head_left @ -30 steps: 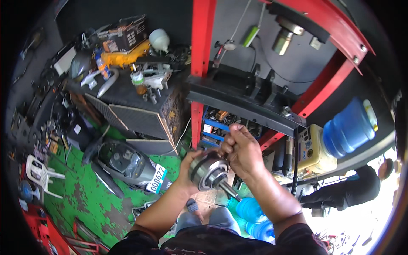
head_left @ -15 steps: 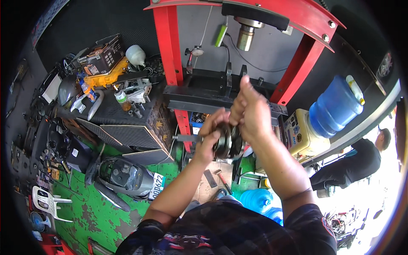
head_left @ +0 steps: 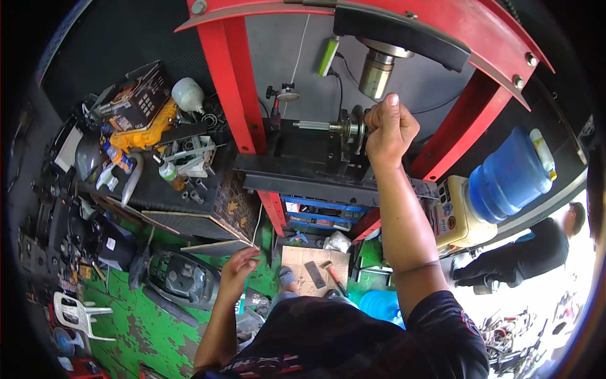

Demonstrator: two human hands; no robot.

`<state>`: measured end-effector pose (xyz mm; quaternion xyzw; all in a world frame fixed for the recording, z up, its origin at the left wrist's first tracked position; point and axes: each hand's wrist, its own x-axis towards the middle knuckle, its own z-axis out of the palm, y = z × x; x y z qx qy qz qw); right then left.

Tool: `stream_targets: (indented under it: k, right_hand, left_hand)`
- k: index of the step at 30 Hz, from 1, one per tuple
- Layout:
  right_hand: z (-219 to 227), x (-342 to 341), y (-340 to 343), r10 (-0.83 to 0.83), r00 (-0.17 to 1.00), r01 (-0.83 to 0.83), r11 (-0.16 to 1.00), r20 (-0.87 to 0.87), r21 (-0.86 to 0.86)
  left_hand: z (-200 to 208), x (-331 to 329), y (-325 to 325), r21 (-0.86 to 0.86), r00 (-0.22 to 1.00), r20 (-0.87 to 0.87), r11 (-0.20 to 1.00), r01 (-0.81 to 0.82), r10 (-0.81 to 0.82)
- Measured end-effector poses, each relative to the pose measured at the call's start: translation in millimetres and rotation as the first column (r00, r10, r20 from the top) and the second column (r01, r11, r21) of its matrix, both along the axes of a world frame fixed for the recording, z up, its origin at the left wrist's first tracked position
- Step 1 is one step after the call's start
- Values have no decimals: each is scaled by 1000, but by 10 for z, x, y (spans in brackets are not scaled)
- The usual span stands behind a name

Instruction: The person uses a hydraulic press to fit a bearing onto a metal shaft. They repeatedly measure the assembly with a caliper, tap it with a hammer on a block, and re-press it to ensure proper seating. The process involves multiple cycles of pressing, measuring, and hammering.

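A motorcycle crankshaft (head_left: 355, 131) lies across the upright black supports on the press bed (head_left: 309, 184), its splined shaft pointing left. Around its right end my right hand (head_left: 392, 131) is closed, thumb up, and hides that end. Directly above hangs the steel ram (head_left: 376, 76) of the red press frame (head_left: 235, 95), apart from the hand. My left hand (head_left: 237, 273) is away at the lower left with loosely bent fingers, nothing in it. A dial gauge (head_left: 288, 96) on a stand is left of the crankshaft.
A cluttered workbench (head_left: 218, 183) with a boxed tool (head_left: 136, 98) stands on the left, a motorcycle (head_left: 183, 278) below it. A hammer (head_left: 334, 276) lies on cardboard near my feet. At right are a blue water jug (head_left: 508, 177) and a person (head_left: 524, 252) bending over.
The crankshaft went from between both hands onto the press bed supports. My left hand let go and dropped to the lower left; my right hand moved up with the crankshaft.
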<state>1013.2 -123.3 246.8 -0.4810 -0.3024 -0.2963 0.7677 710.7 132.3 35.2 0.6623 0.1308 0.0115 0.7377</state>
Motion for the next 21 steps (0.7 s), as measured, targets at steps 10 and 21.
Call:
stream_targets:
  k: [10, 21]
  right_hand:
    - [-449, 622, 16, -198, 979, 201, 978, 53, -60]
    - [-366, 534, -309, 45, 996, -12, 926, 79, -377]
  left_hand:
    - [-137, 402, 762, 73, 999, 17, 997, -29, 28]
    - [-208, 696, 762, 219, 988, -87, 966, 141, -124]
